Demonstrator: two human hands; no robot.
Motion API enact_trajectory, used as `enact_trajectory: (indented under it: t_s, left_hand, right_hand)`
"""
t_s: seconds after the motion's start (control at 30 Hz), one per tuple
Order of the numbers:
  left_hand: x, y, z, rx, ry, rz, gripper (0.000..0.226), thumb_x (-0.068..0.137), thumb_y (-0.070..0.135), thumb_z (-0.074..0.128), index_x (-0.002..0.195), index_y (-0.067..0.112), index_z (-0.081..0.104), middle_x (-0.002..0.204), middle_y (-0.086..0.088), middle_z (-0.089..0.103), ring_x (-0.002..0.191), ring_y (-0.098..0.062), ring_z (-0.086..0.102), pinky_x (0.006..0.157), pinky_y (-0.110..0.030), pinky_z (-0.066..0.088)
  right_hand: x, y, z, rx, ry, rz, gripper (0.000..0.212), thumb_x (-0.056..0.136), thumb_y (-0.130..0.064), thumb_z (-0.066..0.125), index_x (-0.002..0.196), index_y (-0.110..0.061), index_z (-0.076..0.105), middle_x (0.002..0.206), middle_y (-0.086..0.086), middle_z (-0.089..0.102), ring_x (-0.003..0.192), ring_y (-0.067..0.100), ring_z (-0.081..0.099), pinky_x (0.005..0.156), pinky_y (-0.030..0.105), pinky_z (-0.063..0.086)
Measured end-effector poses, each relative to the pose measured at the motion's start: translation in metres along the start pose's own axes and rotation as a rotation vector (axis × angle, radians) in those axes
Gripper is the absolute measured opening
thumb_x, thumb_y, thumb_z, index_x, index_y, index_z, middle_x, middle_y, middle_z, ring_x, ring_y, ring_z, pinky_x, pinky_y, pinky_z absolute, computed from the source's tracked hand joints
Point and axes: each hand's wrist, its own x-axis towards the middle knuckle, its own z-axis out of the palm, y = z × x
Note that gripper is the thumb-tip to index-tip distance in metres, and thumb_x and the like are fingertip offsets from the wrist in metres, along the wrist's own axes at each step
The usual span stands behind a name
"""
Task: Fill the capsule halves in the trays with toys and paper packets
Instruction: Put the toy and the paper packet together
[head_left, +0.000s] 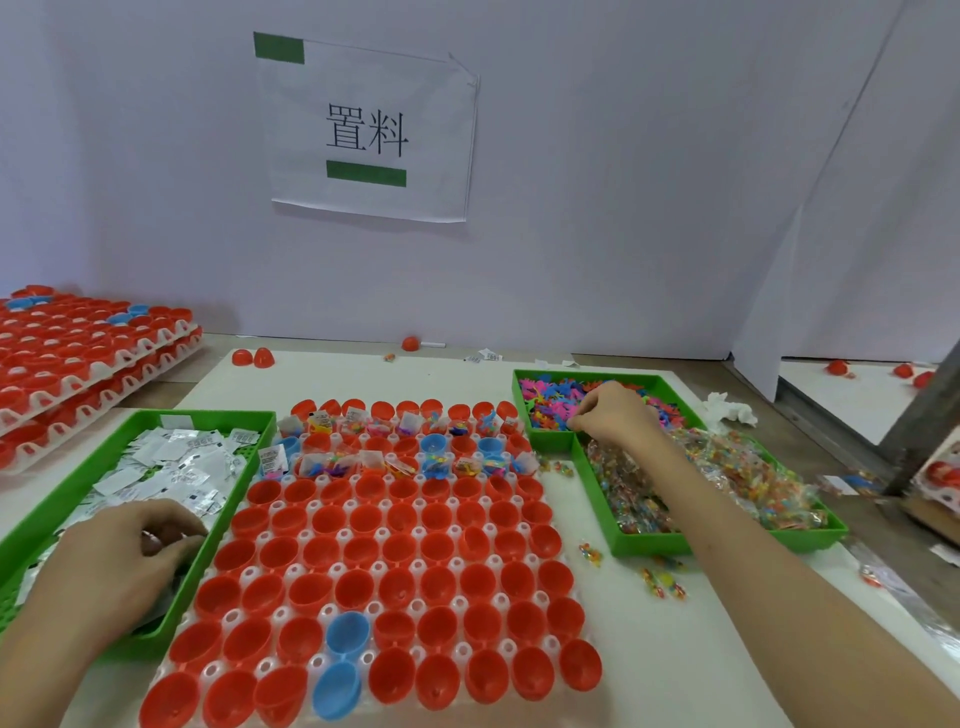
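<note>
A white tray (382, 533) in front of me holds rows of red capsule halves (400, 545) and a few blue ones (348, 631). The far three rows contain toys and paper packets; the nearer rows look empty. My left hand (114, 561) is in the left green tray (224, 519), fingers curled around white paper packets (176, 457). My right hand (613, 415) reaches into the far compartment of the right green tray (597, 499) and pinches among small colourful flat toys (550, 400). The near compartment holds clear bags of toys (737, 478).
Stacked trays of red capsule halves (78, 353) stand at the far left. Loose red halves (253, 357) lie near the back wall. Stray toy bags (660, 582) lie right of the capsule tray. A crumpled tissue (727, 410) and a grey metal post (924, 415) are at the right.
</note>
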Motion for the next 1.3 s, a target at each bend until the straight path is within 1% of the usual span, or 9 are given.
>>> enact_trajectory:
  t_s: [0.1, 0.23, 0.43, 0.57, 0.77, 0.87, 0.93, 1.1, 1.3]
  left_hand:
    - [0.001, -0.005, 0.002, -0.059, 0.032, -0.015, 0.043, 0.082, 0.01, 0.081, 0.082, 0.051, 0.066, 0.055, 0.012, 0.066, 0.047, -0.015, 0.066, 0.054, -0.038, 0.059]
    - [0.006, -0.02, 0.006, -0.087, 0.063, -0.036, 0.051, 0.082, 0.005, 0.079, 0.086, 0.053, 0.066, 0.058, 0.014, 0.066, 0.047, -0.011, 0.063, 0.057, -0.027, 0.058]
    - [0.0, -0.006, 0.004, -0.071, 0.091, -0.066, 0.055, 0.088, 0.0, 0.069, 0.084, 0.055, 0.065, 0.057, 0.011, 0.065, 0.049, -0.021, 0.063, 0.051, -0.033, 0.051]
    - [-0.003, 0.0, 0.005, -0.016, 0.155, -0.072, 0.062, 0.094, 0.0, 0.054, 0.088, 0.062, 0.059, 0.059, 0.01, 0.062, 0.04, -0.018, 0.054, 0.043, -0.023, 0.04]
    - [-0.004, -0.002, -0.002, -0.181, 0.391, -0.01, 0.046, 0.101, 0.008, 0.045, 0.099, 0.051, 0.062, 0.105, -0.009, 0.066, 0.081, -0.034, 0.062, 0.07, -0.049, 0.056]
    - [-0.013, 0.018, -0.011, -0.321, 0.462, -0.068, 0.043, 0.104, 0.012, 0.046, 0.095, 0.051, 0.063, 0.102, -0.011, 0.066, 0.089, -0.032, 0.063, 0.08, -0.019, 0.053]
    - [-0.031, 0.062, -0.026, -0.413, 0.437, -0.021, 0.042, 0.099, 0.012, 0.058, 0.095, 0.053, 0.064, 0.098, 0.003, 0.07, 0.082, -0.018, 0.065, 0.067, -0.001, 0.045]
    - [-0.087, 0.162, -0.023, -0.685, 0.307, 0.197, 0.03, 0.092, 0.012, 0.066, 0.095, 0.041, 0.073, 0.096, 0.023, 0.074, 0.085, 0.006, 0.069, 0.071, -0.007, 0.053]
    - [-0.119, 0.209, 0.019, -0.822, 0.076, 0.215, 0.051, 0.087, -0.009, 0.065, 0.082, 0.041, 0.073, 0.087, 0.011, 0.074, 0.079, -0.007, 0.071, 0.066, -0.011, 0.055]
  right_hand:
    - [0.0, -0.001, 0.002, 0.021, 0.019, -0.004, 0.014, 0.091, -0.022, 0.069, 0.083, -0.016, 0.08, 0.086, -0.004, 0.076, 0.069, 0.004, 0.061, 0.059, 0.025, 0.044]
    - [-0.001, 0.003, 0.009, 0.11, 0.115, -0.023, 0.014, 0.091, -0.024, 0.069, 0.079, -0.025, 0.075, 0.079, -0.015, 0.066, 0.084, 0.009, 0.063, 0.087, 0.041, 0.053]
    - [-0.006, 0.002, 0.001, 0.379, 0.287, -0.088, 0.007, 0.094, -0.012, 0.066, 0.091, -0.017, 0.069, 0.082, -0.009, 0.063, 0.074, -0.003, 0.056, 0.059, 0.01, 0.037]
    - [-0.028, -0.004, -0.013, 0.803, 0.189, -0.088, 0.011, 0.097, -0.003, 0.059, 0.09, -0.011, 0.061, 0.086, 0.002, 0.076, 0.073, 0.013, 0.074, 0.065, 0.024, 0.053]
    - [-0.078, -0.016, -0.03, 1.153, 0.095, -0.137, 0.011, 0.091, 0.0, 0.066, 0.094, -0.01, 0.066, 0.09, 0.01, 0.075, 0.08, 0.019, 0.075, 0.07, 0.023, 0.058]
    - [-0.103, -0.02, -0.034, 1.213, 0.12, -0.14, 0.018, 0.089, 0.001, 0.068, 0.097, -0.015, 0.069, 0.096, 0.007, 0.074, 0.089, 0.02, 0.073, 0.078, 0.027, 0.057]
    - [-0.123, -0.026, -0.037, 1.262, 0.118, -0.167, 0.023, 0.088, 0.001, 0.068, 0.097, -0.02, 0.074, 0.094, 0.002, 0.075, 0.091, 0.019, 0.073, 0.077, 0.025, 0.056]
    - [-0.184, -0.049, -0.033, 1.367, 0.052, -0.242, 0.024, 0.077, -0.016, 0.073, 0.094, -0.032, 0.079, 0.094, -0.005, 0.076, 0.091, 0.011, 0.072, 0.078, 0.018, 0.056]
    - [-0.224, -0.073, -0.025, 1.361, -0.076, -0.4, 0.025, 0.079, 0.002, 0.076, 0.09, -0.021, 0.079, 0.088, 0.003, 0.077, 0.085, 0.012, 0.072, 0.08, 0.02, 0.055]
